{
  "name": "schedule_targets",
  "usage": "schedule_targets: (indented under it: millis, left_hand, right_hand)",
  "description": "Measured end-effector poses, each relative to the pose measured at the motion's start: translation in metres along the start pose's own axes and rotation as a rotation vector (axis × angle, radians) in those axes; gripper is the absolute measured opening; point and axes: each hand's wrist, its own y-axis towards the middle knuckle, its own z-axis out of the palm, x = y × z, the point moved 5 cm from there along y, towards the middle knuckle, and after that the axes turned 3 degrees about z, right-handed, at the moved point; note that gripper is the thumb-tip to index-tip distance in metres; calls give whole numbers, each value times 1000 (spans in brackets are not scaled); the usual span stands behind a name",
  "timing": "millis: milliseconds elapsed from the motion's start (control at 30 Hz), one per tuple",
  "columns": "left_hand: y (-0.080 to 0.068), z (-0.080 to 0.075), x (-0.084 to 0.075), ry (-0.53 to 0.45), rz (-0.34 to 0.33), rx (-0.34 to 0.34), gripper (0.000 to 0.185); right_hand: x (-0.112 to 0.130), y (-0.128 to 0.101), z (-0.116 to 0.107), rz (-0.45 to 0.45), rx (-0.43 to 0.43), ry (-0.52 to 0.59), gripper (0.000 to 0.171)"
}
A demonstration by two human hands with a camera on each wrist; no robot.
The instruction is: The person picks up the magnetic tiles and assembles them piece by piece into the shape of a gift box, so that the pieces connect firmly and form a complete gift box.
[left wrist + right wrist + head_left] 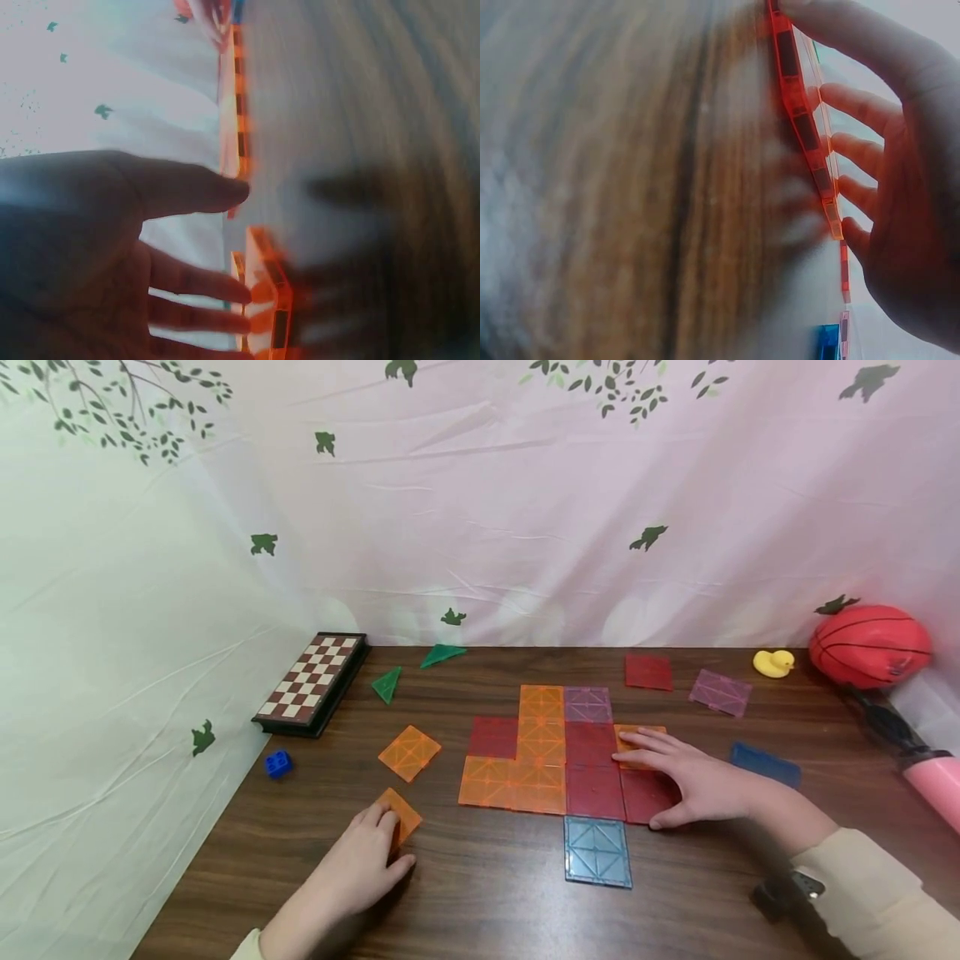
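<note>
1. Dark wood-grain worktop (pixel 480 902), backed by a pale cloth (pixel 480 527) printed with green leaves. Tiles lie flat on it so their edges can meet.

2. My right hand (pixel 686 781) lies fingers straight, palm down, across the right edge of the tile mat (pixel 540 760). Fingertips press an orange tile (pixel 632 732) at that edge; the thumb side rests on a dark red tile (pixel 645 793). Nothing is gripped: a flat press keeps the tile in plane against its neighbours. The right wrist view shows the fingers (pixel 855 154) spread over the orange edge strip (pixel 802 127).

3. My left hand (pixel 367 860) is at the near left, well apart from the mat. Its fingers are bent over a loose orange tile (pixel 401 814), thumb at the near edge. The left wrist view shows the fingertips (pixel 225 289) at the tile's rim (pixel 270 300), which looks tipped up. Whether it is pinched or only touched, I cannot tell; the frame is blurred.

4. Mat itself: orange, dark red and one purple square joined edge to edge, with a blue tile (pixel 597 852) touching its near side.

5. Loose pieces beyond: another orange square (pixel 409 752) left of the mat; two green triangles (pixel 416 670) farther back; a red square (pixel 648 672) and a purple square (pixel 720 692) behind the right hand; a dark blue piece (pixel 765 764) to its right.

6. Periphery: folded chessboard (pixel 311 681) and blue brick (pixel 278 763) at left; yellow duck (pixel 774 663), red ball (pixel 870 645) and pink pump (pixel 933 777) at right.
</note>
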Motion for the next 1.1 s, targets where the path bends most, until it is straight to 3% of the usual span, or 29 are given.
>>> schedule_targets:
  millis: [133, 333, 533, 700, 1100]
  left_hand:
    - [-9, 6, -13, -24, 145, 38, 58]
    - [-17, 18, -40, 10, 428, 104, 55]
    - [-11, 21, -66, 117, 675, 20, 51]
    - [-2, 22, -82, 181, 760, -8, 47]
    - [25, 25, -109, 276, 830, 23, 46]
  right_hand:
    - [0, -1, -1, 6, 1, 6, 88]
    - [0, -1, -1, 3, 4, 9, 88]
    - [-2, -1, 0, -1, 0, -6, 87]
    - [-2, 0, 1, -5, 0, -8, 87]
    - [-4, -1, 2, 4, -1, 2, 89]
